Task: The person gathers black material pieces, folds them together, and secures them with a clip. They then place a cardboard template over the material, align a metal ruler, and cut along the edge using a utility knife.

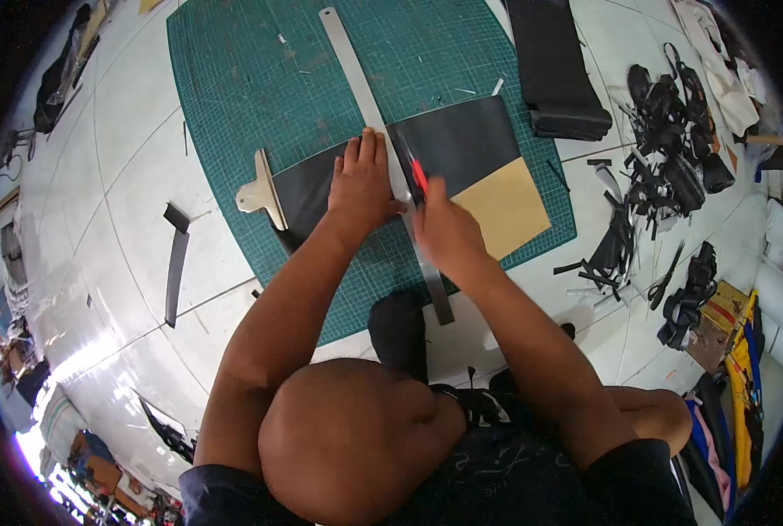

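My left hand [365,182] lies flat with its fingers stretched out, pressing on a black sheet [453,131] and against the edge of a long steel ruler [356,74]. My right hand [448,230] is closed around a red utility knife [418,174], its blade end beside the ruler's right edge. The hand is slightly blurred. Under the sheet's lower right part shows a tan board [505,210]. A large bulldog clip [264,193] grips the sheet's left end. All of this rests on a green cutting mat [242,79].
Folded black material [562,79] lies at the mat's upper right. A heap of black scraps [672,149] covers the tiled floor at right, with scissors [666,276] below it. One black strip [177,267] lies left of the mat. My bent knee [663,419] is at lower right.
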### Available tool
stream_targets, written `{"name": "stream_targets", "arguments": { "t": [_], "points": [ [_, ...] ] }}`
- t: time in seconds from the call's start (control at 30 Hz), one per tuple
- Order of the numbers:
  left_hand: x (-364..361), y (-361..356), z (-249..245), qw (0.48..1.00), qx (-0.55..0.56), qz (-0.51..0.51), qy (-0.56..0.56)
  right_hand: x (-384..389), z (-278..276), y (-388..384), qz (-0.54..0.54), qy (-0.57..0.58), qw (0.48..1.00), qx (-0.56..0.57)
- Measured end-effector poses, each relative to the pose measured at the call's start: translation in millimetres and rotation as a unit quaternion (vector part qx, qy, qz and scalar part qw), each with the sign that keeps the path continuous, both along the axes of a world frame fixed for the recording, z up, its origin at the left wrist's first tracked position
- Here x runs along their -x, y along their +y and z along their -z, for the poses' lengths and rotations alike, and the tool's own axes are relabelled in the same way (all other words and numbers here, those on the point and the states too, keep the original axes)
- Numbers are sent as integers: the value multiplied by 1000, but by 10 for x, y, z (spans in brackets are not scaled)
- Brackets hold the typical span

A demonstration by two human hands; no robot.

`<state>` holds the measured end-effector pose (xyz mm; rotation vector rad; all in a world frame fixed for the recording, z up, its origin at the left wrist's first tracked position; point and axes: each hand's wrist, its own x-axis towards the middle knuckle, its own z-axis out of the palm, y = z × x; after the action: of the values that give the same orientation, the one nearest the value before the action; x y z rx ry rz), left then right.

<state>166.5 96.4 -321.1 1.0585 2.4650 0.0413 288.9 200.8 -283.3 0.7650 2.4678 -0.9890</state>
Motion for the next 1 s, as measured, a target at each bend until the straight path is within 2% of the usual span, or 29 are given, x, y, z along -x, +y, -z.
{"name": "stream_targets", "arguments": {
  "t": [0.13,0.37,0.53,0.93,1.0],
  "points": [
    [5,-17,61,1000,-3,10,21,371,85,-4,-12,-40,999,5],
    [24,-34,206,999,-3,13,39,522,87,-3,-21,-73,997,8],
    [2,32,92,999,25,11,27,574,-17,90,-18,-104,993,43],
    [19,60,-121,999,21,-5,-32,-1055,100,-236,-36,-118,992,24],
    [3,63,-137,999,26,-5,-39,-1126,163,-210,-44,-78,996,0]
  ]
}}
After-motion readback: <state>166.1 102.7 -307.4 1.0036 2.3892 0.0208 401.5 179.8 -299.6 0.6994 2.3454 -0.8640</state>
